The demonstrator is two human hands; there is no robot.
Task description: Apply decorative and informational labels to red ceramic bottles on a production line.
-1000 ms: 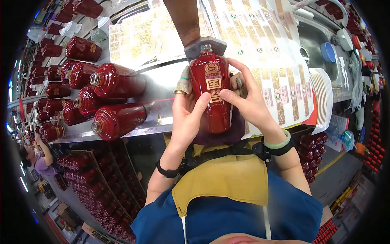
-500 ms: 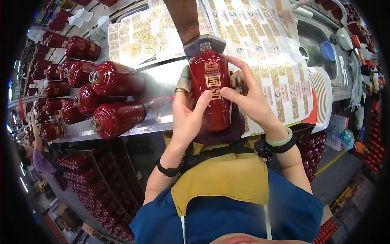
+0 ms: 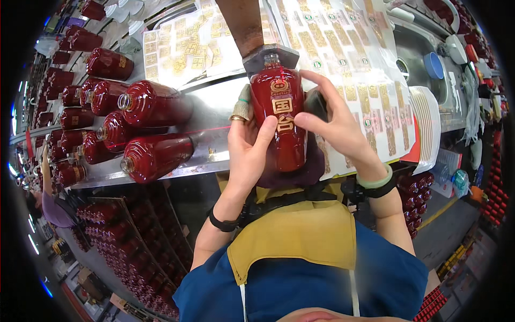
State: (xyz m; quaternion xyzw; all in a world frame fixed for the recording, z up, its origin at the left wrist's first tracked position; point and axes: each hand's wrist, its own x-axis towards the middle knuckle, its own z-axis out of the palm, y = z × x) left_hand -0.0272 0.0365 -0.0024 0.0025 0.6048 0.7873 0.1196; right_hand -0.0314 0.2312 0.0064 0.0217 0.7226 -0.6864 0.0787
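the red bottle (image 3: 282, 119) lies lengthwise over the metal bench edge (image 3: 214, 102), neck pointing away from the person into a grey holder (image 3: 270, 56). the left hand (image 3: 248, 149) grips its side, thumb on the gold label; the right hand (image 3: 337, 129) clasps the other side. more red bottles (image 3: 153, 155) lie just left.

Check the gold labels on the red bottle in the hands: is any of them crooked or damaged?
Nothing stands out. The red bottle is held by the left hand and the right hand, and its gold labels sit straight down the middle, uncreased. The left thumb hides part of the lower one.
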